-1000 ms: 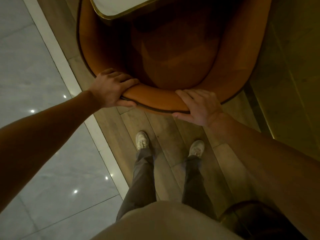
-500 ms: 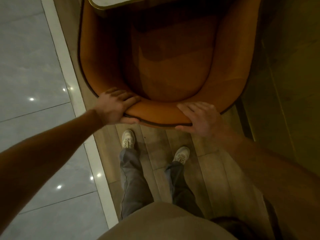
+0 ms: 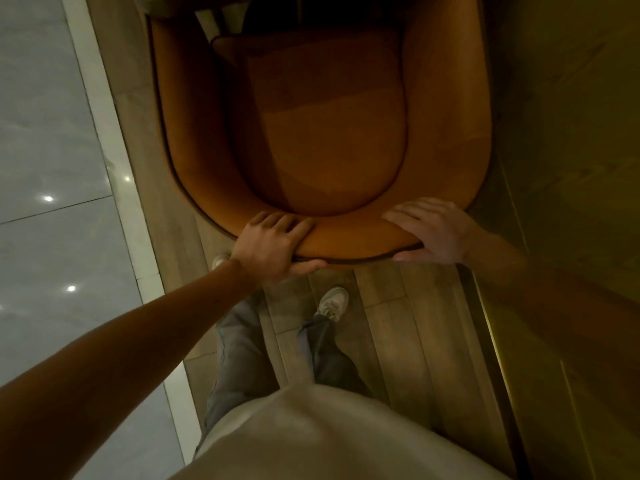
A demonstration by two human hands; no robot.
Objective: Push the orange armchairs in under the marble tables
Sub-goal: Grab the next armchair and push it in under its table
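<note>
An orange armchair (image 3: 329, 133) with a curved tub back fills the upper middle of the view, seen from above. My left hand (image 3: 273, 244) grips the top of its backrest at the left, fingers over the rim and thumb under it. My right hand (image 3: 433, 233) holds the same rim at the right, fingers laid over the top and thumb beneath. Only a thin strip of the marble table's gold-trimmed edge (image 3: 156, 1) shows at the top left, with a pale table leg (image 3: 211, 22) below it by the chair's front.
I stand on a wooden plank floor (image 3: 398, 323); both my shoes are close behind the chair. A white border strip (image 3: 114, 143) and glossy grey tiles (image 3: 41, 133) run along the left. A dark yellowish panel or wall (image 3: 571, 133) stands close to the chair's right side.
The chair sits lower and larger in the view than before, and much less of the table top shows. Both hands keep their hold on the backrest, and my feet have stepped.
</note>
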